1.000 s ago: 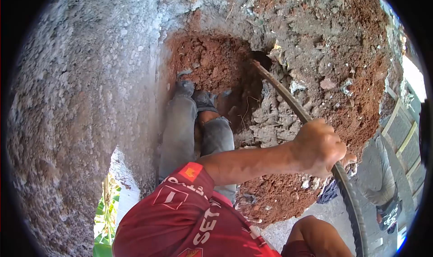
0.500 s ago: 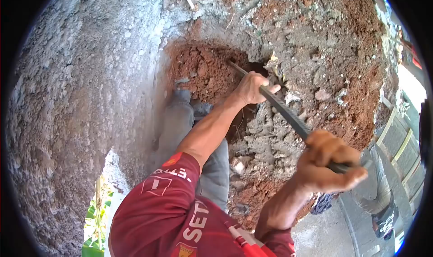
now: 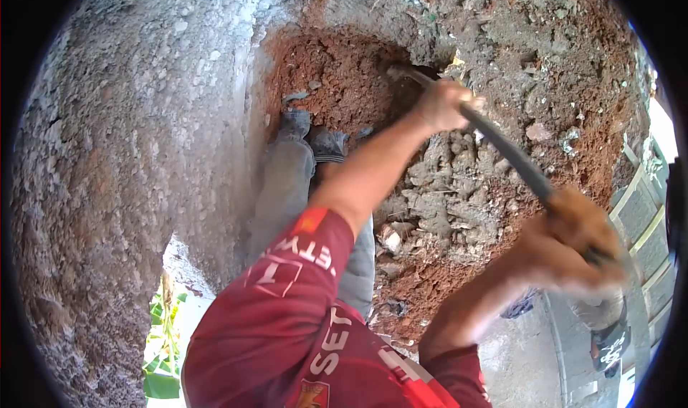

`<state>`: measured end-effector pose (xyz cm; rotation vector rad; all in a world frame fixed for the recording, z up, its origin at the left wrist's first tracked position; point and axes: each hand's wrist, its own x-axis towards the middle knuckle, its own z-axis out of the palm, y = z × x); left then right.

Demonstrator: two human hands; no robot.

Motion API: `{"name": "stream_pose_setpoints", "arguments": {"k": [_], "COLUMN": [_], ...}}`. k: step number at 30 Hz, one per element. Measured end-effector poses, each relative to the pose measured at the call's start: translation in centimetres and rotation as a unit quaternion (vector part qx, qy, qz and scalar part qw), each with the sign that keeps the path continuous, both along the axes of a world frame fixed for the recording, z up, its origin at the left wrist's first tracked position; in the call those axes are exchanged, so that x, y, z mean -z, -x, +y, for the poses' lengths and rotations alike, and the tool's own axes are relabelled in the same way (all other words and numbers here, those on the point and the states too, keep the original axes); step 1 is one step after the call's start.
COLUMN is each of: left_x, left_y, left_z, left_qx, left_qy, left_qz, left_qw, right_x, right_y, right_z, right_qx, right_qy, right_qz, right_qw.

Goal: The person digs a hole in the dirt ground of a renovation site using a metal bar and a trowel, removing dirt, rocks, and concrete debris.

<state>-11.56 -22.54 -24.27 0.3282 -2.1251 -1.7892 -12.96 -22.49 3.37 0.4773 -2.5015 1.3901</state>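
Observation:
A long dark metal digging bar (image 3: 510, 150) slants across the view, its far end down in a hole of loose red soil (image 3: 333, 82). My left hand (image 3: 444, 106) is wrapped round the bar low down, close to the hole. Higher up, near the bar's upper end, my right hand (image 3: 582, 242) is closed on it and smeared by motion. Both arms are stretched out to the right of my body. My legs in grey trousers (image 3: 282, 182) stand in the hole, beside the rough wall.
A rough grey wall (image 3: 143, 136) rises close on the left. Stony, crumbly earth (image 3: 459, 193) banks up on the right of the hole. At the lower right, a person in a dark top with white lettering (image 3: 610, 347) is partly hidden, near grey panels (image 3: 641, 214).
Both hands have moved right and a little upward in the view, carrying the bar with them. Its lower end has shifted right along the hole. The grip of each hand stays the same.

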Motion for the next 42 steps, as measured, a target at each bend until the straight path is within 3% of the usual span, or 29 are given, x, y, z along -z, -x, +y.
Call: {"name": "stream_pose_setpoints", "arguments": {"k": [2,5,8,9,10,11,12,13,14,16,20,22,24,25,26,27,28,29,30,32,33,36,38,40,41,42], "left_x": [4.0,0.4,-2.2,-3.3,-3.9,-4.5,-6.2,-7.5,-9.3,-14.9,-22.9,-20.4,-10.0,-5.5,3.7,6.0,7.3,5.4,4.7,3.3,3.3,1.6,-2.1,-4.0,-5.8,-8.3], "left_y": [-0.6,-2.0,-2.1,-2.6,-3.8,-5.0,-5.8,-6.6,-6.9,-6.2,-3.0,-1.0,0.8,-0.8,-1.7,-2.6,-2.3,-2.3,-2.5,-2.9,-3.4,-4.5,-4.9,-5.9,-6.4,-6.5], "left_z": [-1.0,-1.9,-2.8,-2.3,-1.8,-0.3,0.1,1.0,1.4,1.7,0.5,0.0,1.5,-1.6,-1.7,-2.3,-2.1,-1.6,-1.4,-2.4,-2.5,-2.0,-1.1,1.0,2.6,2.6], "left_qx": [0.010,0.050,0.085,0.032,0.049,0.063,0.065,0.041,-0.001,-0.057,-0.030,-0.039,-0.089,0.058,0.107,0.161,0.058,0.011,-0.001,0.044,0.033,0.011,0.015,0.051,-0.004,-0.016], "left_qy": [-0.012,-0.075,-0.097,-0.039,-0.023,-0.125,-0.049,-0.070,-0.013,-0.057,-0.063,-0.043,-0.119,-0.279,-0.196,-0.063,-0.009,-0.070,-0.115,-0.116,-0.062,-0.042,-0.143,-0.085,-0.116,-0.069], "left_qz": [0.074,-0.042,-0.092,-0.021,-0.025,-0.056,-0.053,-0.034,0.017,0.077,0.109,0.103,0.065,-0.207,-0.233,-0.148,-0.055,-0.156,-0.177,-0.205,-0.171,-0.142,-0.139,-0.153,-0.095,-0.046], "left_qw": [0.997,0.995,0.987,0.998,0.998,0.989,0.995,0.996,1.000,0.994,0.992,0.993,0.987,0.936,0.947,0.974,0.997,0.985,0.977,0.971,0.983,0.989,0.980,0.983,0.989,0.996], "right_x": [3.5,2.3,-0.5,-2.3,-4.0,-5.5,-7.0,-8.7,-10.8,-17.1,-20.8,-16.4,-6.4,0.8,7.0,6.9,7.8,7.2,7.2,6.6,6.2,3.4,0.0,-3.7,-5.9,-8.4], "right_y": [-1.4,0.1,-0.7,-0.7,-0.7,-0.1,0.7,0.7,0.1,-0.4,0.9,3.3,5.8,5.4,3.3,0.9,1.1,1.9,2.5,1.7,0.8,0.6,2.3,3.5,3.5,3.2], "right_z": [0.2,-0.6,-0.3,-0.4,0.4,1.4,2.2,2.9,3.9,6.1,3.8,3.5,3.8,3.2,3.7,0.7,0.6,0.0,0.5,0.6,0.7,0.1,-0.2,1.6,2.5,3.8], "right_qx": [-0.042,-0.065,-0.045,-0.044,-0.039,-0.071,-0.111,-0.125,-0.136,-0.094,-0.182,-0.206,-0.150,-0.127,-0.130,-0.008,-0.022,-0.022,-0.091,-0.108,-0.090,-0.107,-0.091,-0.135,-0.181,-0.222], "right_qy": [0.224,0.145,0.175,0.169,0.167,0.190,0.214,0.208,0.200,0.195,0.272,0.252,0.190,0.161,0.140,0.184,0.186,0.242,0.192,0.183,0.187,0.207,0.184,0.204,0.210,0.216], "right_qz": [-0.066,-0.099,-0.103,-0.112,-0.121,-0.170,-0.208,-0.190,-0.180,-0.087,-0.077,-0.096,-0.126,-0.157,-0.213,-0.182,-0.160,-0.224,-0.211,-0.209,-0.210,-0.215,-0.259,-0.316,-0.311,-0.310], "right_qw": [0.972,0.982,0.978,0.978,0.978,0.964,0.948,0.951,0.954,0.973,0.942,0.941,0.962,0.966,0.958,0.966,0.969,0.944,0.954,0.955,0.955,0.949,0.944,0.917,0.909,0.899]}}
